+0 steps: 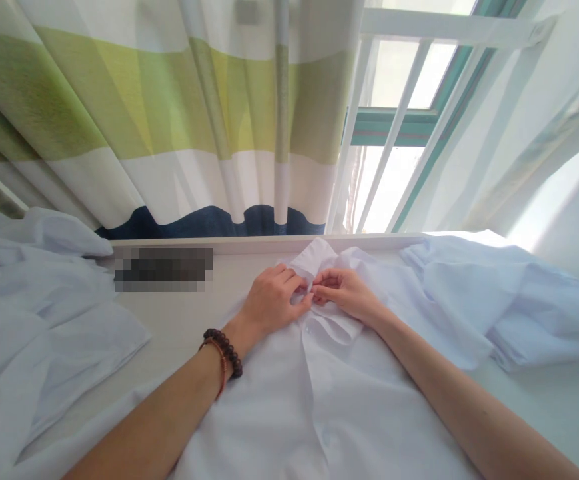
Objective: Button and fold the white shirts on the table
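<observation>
A white button-up shirt (264,407) lies spread before me, its collar end pointing away and its front placket running down the middle. Both my hands meet at the collar (314,257). My left hand (274,297), with a dark beaded bracelet and a reddish band at the wrist, pinches the cloth from the left. From the right, my right hand (344,290) pinches the same collar area between thumb and fingers. The fingertips almost touch, and whatever small part sits between them is hidden. Below them a small button (308,329) shows on the placket.
More white garments lie crumpled at the left (44,320) and folded at the right (474,300). A blurred-out dark object (162,270) rests on the white surface (169,320). Beyond its raised edge hang striped curtains (239,100) and white rails (394,133) before a window.
</observation>
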`<action>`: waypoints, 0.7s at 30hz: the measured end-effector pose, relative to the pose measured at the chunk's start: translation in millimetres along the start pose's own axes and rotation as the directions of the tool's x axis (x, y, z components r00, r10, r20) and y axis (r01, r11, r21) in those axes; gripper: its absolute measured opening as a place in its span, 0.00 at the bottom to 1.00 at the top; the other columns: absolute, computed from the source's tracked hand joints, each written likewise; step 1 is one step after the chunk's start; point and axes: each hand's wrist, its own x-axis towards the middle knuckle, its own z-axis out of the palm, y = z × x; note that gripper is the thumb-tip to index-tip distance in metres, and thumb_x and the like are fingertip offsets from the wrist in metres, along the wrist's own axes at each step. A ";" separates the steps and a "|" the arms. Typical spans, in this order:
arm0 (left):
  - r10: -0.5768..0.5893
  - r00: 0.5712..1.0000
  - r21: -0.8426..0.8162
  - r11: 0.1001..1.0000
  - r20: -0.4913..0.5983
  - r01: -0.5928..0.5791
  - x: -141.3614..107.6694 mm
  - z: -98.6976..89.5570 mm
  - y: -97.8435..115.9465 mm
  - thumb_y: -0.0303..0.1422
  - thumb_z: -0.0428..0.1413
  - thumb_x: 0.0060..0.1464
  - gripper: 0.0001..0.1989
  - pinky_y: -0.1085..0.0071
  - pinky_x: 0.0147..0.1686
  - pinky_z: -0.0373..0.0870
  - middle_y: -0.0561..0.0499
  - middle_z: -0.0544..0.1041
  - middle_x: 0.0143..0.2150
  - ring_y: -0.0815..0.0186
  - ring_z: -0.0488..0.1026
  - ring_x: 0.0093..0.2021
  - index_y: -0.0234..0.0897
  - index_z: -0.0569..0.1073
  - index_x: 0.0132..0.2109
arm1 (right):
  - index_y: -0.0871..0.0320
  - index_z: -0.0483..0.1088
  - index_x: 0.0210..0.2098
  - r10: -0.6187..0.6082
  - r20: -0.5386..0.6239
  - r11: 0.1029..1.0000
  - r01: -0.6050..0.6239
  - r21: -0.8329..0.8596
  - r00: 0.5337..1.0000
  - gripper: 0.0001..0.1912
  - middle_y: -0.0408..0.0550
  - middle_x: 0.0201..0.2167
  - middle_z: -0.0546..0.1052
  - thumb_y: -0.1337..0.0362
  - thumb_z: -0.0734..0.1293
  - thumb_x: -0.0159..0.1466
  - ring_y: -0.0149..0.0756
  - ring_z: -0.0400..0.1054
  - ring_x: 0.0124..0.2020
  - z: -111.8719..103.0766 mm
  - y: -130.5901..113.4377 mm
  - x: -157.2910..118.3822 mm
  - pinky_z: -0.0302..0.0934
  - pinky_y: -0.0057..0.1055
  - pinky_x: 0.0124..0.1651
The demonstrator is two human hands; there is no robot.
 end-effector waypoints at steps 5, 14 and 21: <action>-0.047 0.997 -0.038 0.998 0.063 0.050 -0.7 0.0 0.0 0.29 0.57 0.52 0.03 0.69 0.36 0.67 0.49 0.77 0.31 0.62 0.72 0.35 0.35 0.75 0.31 | 0.58 0.71 0.30 0.012 0.026 1.000 -0.012 -0.019 1.000 0.12 0.41 0.24 0.76 0.59 0.74 0.51 0.31 0.71 0.26 -1.4 -1.1 -1.2 0.68 0.30 0.35; -0.151 0.981 -0.026 0.988 0.121 0.155 -2.1 3.0 3.3 0.31 0.57 0.51 0.04 0.70 0.34 0.67 0.49 0.79 0.30 0.61 0.74 0.34 0.36 0.76 0.31 | 0.58 0.72 0.31 0.024 0.043 0.999 -0.023 -0.024 0.999 0.13 0.42 0.25 0.77 0.58 0.75 0.51 0.32 0.72 0.28 -4.2 3.2 0.1 0.68 0.31 0.37; -0.200 0.968 -0.072 0.974 0.153 0.213 -1.9 4.3 4.0 0.30 0.58 0.50 0.03 0.71 0.33 0.67 0.51 0.78 0.28 0.63 0.74 0.32 0.37 0.75 0.29 | 0.58 0.71 0.30 -0.004 0.038 0.999 0.006 -0.051 0.999 0.12 0.42 0.24 0.76 0.59 0.75 0.50 0.33 0.72 0.27 -2.9 5.5 0.6 0.67 0.32 0.35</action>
